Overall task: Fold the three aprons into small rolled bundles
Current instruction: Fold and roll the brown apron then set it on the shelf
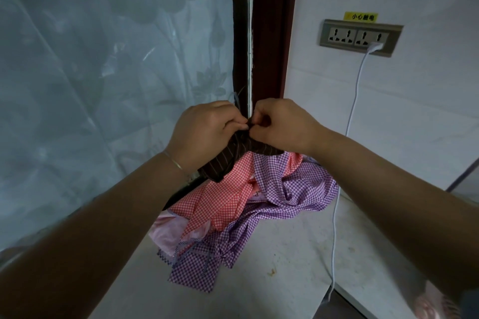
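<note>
Curtain (pixel 103 72) fills the left half; its lower edge runs out of view at bottom left. Wall (pixel 388 111) fills the right, cut by the frame edge. Table (pixel 272 280) is cut off at the bottom, and its far left corner is hidden behind the aprons. Door frame (pixel 269 33) stands between curtain and wall; its base is hidden by both hands.

Purple apron (pixel 298 189) lies heaped on the table against the corner, one end trailing toward the near edge. Red apron (pixel 223 199) lies just left of it, partly under it; how much is covered cannot be told. A pink cloth (pixel 168 230) shows beneath the red apron, mostly hidden.

Brown apron (pixel 225 163), striped, is held up above the heap, not touching the table as far as visible. Its top edge disappears between the 2 hands; its lower part hangs below the left wrist, over the red apron.

Left hand (pixel 204 132): back toward camera, fingers curled, thumb and fingertips pinching the brown apron's top edge. Thin bracelet (pixel 173 160) on the wrist. Right hand (pixel 282 124): back toward camera, fingers curled, pinching the same edge just beside the left fingertips. Hands are nearly touching. Both forearms reach forward and up from the bottom corners.

Socket (pixel 360 36) on the wall, 1 white plug in it; cable (pixel 344 150) hangs down past the table edge. Yellow label (pixel 361 17) above the socket.
</note>
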`<move>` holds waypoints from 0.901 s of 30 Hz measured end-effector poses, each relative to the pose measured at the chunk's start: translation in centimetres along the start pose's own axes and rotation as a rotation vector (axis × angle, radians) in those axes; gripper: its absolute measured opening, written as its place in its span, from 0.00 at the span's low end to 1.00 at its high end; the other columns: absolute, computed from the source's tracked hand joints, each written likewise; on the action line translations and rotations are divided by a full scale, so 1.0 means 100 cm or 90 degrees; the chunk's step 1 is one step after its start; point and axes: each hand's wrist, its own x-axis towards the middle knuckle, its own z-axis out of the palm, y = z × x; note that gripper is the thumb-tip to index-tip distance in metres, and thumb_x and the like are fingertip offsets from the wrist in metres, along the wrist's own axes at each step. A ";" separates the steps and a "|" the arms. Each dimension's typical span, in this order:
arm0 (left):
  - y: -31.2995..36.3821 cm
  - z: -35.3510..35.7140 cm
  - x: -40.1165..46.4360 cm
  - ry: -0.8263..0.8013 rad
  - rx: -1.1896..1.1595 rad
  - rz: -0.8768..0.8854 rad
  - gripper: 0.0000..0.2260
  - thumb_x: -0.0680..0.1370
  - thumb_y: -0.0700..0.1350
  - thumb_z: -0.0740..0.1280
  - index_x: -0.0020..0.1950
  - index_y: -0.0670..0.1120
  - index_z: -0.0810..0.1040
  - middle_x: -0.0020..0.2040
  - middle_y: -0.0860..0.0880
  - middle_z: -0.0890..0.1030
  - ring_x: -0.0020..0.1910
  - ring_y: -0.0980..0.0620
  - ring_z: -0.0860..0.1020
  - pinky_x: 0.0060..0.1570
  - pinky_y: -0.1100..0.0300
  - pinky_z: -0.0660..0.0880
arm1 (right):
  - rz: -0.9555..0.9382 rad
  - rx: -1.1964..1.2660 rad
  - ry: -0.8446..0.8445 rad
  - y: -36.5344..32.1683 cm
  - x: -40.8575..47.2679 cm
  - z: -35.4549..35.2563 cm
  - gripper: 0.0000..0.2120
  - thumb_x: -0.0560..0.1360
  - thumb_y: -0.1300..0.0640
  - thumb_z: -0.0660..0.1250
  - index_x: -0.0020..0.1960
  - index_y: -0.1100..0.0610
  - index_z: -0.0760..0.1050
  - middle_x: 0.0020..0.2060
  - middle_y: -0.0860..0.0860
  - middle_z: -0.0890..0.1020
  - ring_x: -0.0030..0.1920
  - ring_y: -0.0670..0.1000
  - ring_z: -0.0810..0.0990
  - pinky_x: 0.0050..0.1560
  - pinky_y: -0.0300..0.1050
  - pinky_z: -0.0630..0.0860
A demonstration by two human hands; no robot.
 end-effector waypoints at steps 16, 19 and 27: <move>0.004 0.015 -0.015 -0.426 -0.567 -0.427 0.34 0.69 0.54 0.73 0.72 0.56 0.63 0.62 0.56 0.75 0.58 0.61 0.77 0.52 0.66 0.75 | 0.026 -0.165 0.156 0.004 -0.011 0.007 0.08 0.75 0.53 0.64 0.50 0.57 0.76 0.36 0.51 0.79 0.36 0.52 0.77 0.34 0.45 0.73; 0.005 0.021 -0.013 -0.352 -0.682 -0.527 0.26 0.73 0.39 0.71 0.69 0.49 0.70 0.55 0.46 0.81 0.53 0.49 0.81 0.50 0.56 0.77 | 0.032 -0.011 0.193 0.010 -0.018 0.007 0.09 0.77 0.57 0.65 0.56 0.57 0.73 0.40 0.48 0.79 0.37 0.46 0.78 0.36 0.36 0.73; 0.013 0.022 -0.004 -0.244 -1.006 -0.610 0.22 0.72 0.41 0.64 0.66 0.41 0.72 0.56 0.41 0.80 0.51 0.46 0.81 0.46 0.54 0.79 | 0.001 0.041 0.287 0.013 -0.053 0.027 0.10 0.74 0.56 0.69 0.55 0.57 0.78 0.52 0.51 0.77 0.53 0.47 0.75 0.53 0.32 0.70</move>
